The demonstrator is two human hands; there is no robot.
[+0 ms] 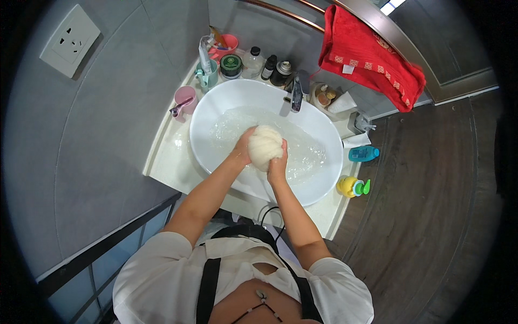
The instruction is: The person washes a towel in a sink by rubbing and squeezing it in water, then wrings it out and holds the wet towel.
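Observation:
Over the white oval basin [208,110], both my hands press a rounded, cream-coloured bundle of soft, fuzzy cloth [264,147] between them. My left hand [244,147] cups its left side, and my right hand [277,163] grips its lower right side; the fingers are partly hidden by the bundle. Clear, rippling water [305,154] lies in the basin below. At the far right of the rim stands a dark faucet [297,94]. What kind of garment or cloth the bundle is, I cannot tell.
A pink cup [186,99], green-lidded jar [231,65] and several bottles line the counter's left and back. On the right are a blue bottle [363,154] and a yellow pump bottle [349,186] near the edge. A red towel [367,56] hangs above.

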